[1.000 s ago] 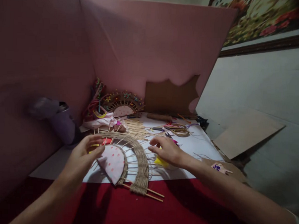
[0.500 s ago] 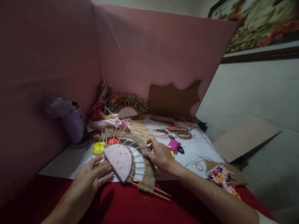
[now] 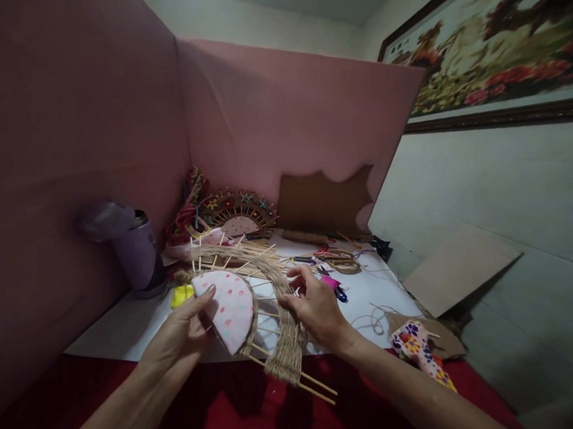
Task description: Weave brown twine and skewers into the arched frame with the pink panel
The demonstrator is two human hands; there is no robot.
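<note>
A half-round craft piece (image 3: 262,303) is lifted a little off the table: a pink dotted fabric centre (image 3: 228,304), thin wooden sticks fanning out, and a band of jute twine woven around them. My left hand (image 3: 184,337) grips the fabric centre from the left, thumb on top. My right hand (image 3: 313,305) holds the woven jute band on the right side, fingers over the sticks.
A finished decorated fan (image 3: 238,212) leans on the pink board at the back. Loose sticks (image 3: 260,248), scissors (image 3: 333,287), a twine coil (image 3: 344,262), yellow clay (image 3: 182,294), a purple tumbler (image 3: 138,251), floral fabric (image 3: 416,346) and cardboard (image 3: 456,268) lie around.
The craft piece has been raised off the white sheet and tilted toward me. My left hand moved from its edge onto the fabric centre; my right hand slid onto the jute band.
</note>
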